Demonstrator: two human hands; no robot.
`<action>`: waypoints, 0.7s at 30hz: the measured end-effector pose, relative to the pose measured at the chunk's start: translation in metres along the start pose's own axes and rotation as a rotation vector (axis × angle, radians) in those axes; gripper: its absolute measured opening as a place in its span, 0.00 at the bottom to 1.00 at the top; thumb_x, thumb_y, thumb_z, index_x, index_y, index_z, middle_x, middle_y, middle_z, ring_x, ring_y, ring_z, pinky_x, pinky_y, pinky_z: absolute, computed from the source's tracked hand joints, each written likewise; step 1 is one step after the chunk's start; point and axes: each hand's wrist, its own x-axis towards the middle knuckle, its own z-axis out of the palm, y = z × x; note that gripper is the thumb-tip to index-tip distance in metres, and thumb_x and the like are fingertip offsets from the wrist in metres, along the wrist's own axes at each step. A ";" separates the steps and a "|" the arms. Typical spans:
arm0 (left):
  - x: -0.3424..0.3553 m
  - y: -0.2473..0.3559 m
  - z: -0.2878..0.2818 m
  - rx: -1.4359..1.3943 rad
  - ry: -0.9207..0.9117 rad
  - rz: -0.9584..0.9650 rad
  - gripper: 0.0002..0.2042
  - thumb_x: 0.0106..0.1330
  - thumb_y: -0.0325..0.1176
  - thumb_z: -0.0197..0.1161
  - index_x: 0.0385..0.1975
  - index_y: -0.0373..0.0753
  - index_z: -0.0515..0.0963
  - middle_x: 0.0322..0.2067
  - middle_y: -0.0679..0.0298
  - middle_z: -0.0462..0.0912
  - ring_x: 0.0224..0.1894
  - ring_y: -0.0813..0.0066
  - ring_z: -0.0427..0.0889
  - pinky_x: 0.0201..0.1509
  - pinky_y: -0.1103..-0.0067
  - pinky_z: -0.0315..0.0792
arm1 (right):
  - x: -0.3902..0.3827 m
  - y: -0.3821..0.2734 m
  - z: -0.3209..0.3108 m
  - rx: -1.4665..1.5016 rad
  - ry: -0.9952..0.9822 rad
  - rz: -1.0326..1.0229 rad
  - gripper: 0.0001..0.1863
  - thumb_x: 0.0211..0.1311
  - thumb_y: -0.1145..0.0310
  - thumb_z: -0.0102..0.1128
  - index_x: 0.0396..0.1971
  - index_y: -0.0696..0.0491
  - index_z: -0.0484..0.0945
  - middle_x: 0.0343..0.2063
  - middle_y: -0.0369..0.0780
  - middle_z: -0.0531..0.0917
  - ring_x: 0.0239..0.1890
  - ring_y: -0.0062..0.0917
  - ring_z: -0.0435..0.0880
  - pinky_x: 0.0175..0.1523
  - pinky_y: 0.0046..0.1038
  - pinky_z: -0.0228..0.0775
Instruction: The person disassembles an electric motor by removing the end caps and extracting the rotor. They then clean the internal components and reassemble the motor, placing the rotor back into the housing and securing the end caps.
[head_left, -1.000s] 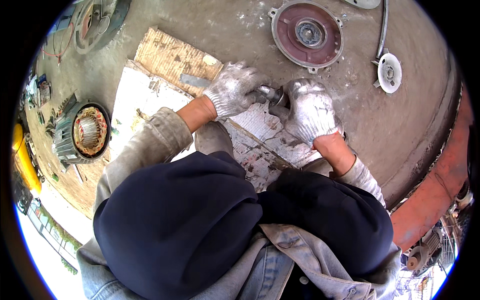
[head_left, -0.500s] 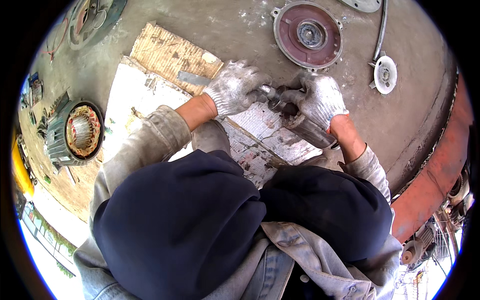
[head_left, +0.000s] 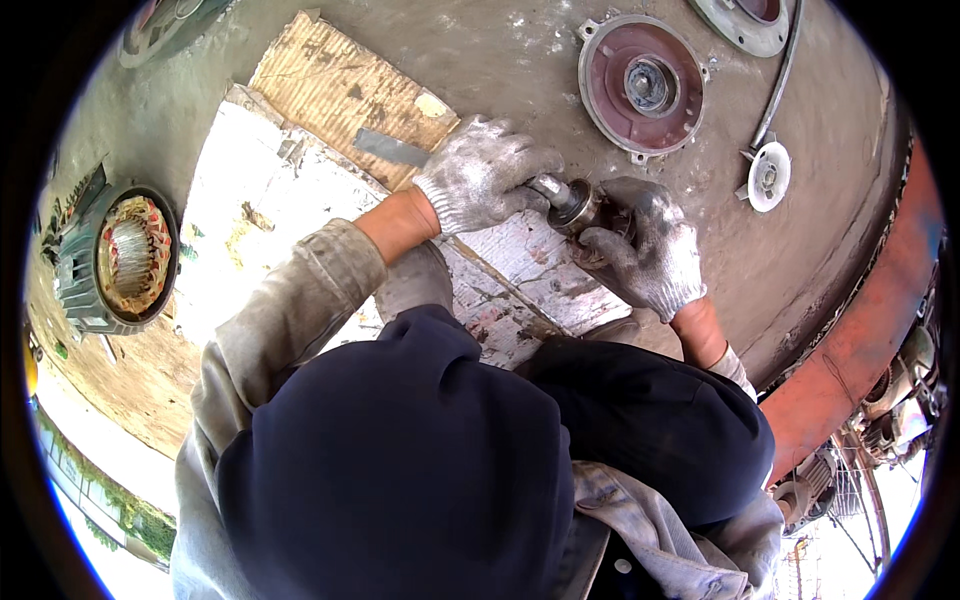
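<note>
Between my two gloved hands is a motor rotor with a bright shaft end [head_left: 548, 187] and a dark round bearing [head_left: 573, 207] behind it. My left hand [head_left: 485, 172], in a dirty white knit glove, is closed around the shaft end. On the other side, the gloved fingers of my right hand [head_left: 655, 248] curl around the rotor just past the bearing. Most of the rotor body is hidden behind that hand. Underneath lie worn flattened cardboard sheets [head_left: 300, 190], with a grey strip [head_left: 388, 148] on them.
A round motor end cover [head_left: 610, 110], reddish inside, lies beyond my right hand. Farther right are a white fan [head_left: 769, 177], a metal rod [head_left: 783, 75] and another round cover [head_left: 715, 22]. A motor housing with windings [head_left: 115, 255] stands left. An orange-red curved edge [head_left: 850, 340] borders the right.
The rotor has turned so its long body, visible earlier below my right hand, is now mostly hidden. My right hand has shifted lower and rolled around it. The whole view has shifted slightly.
</note>
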 end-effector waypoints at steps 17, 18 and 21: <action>-0.005 -0.009 0.007 -0.044 0.058 0.038 0.27 0.54 0.47 0.78 0.55 0.47 0.85 0.46 0.61 0.87 0.50 0.56 0.82 0.58 0.59 0.74 | -0.067 0.063 -0.036 0.110 -0.015 0.365 0.24 0.61 0.73 0.75 0.58 0.57 0.82 0.56 0.49 0.86 0.56 0.42 0.88 0.61 0.39 0.80; -0.004 -0.008 0.006 -0.049 0.063 0.034 0.27 0.54 0.46 0.78 0.55 0.47 0.85 0.46 0.61 0.87 0.50 0.56 0.82 0.58 0.59 0.74 | -0.088 0.081 -0.039 0.100 -0.039 0.481 0.23 0.62 0.74 0.73 0.58 0.56 0.82 0.55 0.48 0.86 0.56 0.42 0.88 0.61 0.38 0.80; -0.002 -0.004 0.007 -0.054 0.095 0.022 0.28 0.51 0.42 0.80 0.55 0.46 0.85 0.47 0.61 0.86 0.52 0.55 0.82 0.59 0.58 0.75 | -0.148 0.135 -0.037 -0.047 -0.218 0.633 0.21 0.63 0.75 0.66 0.57 0.56 0.82 0.54 0.48 0.87 0.57 0.43 0.87 0.61 0.38 0.79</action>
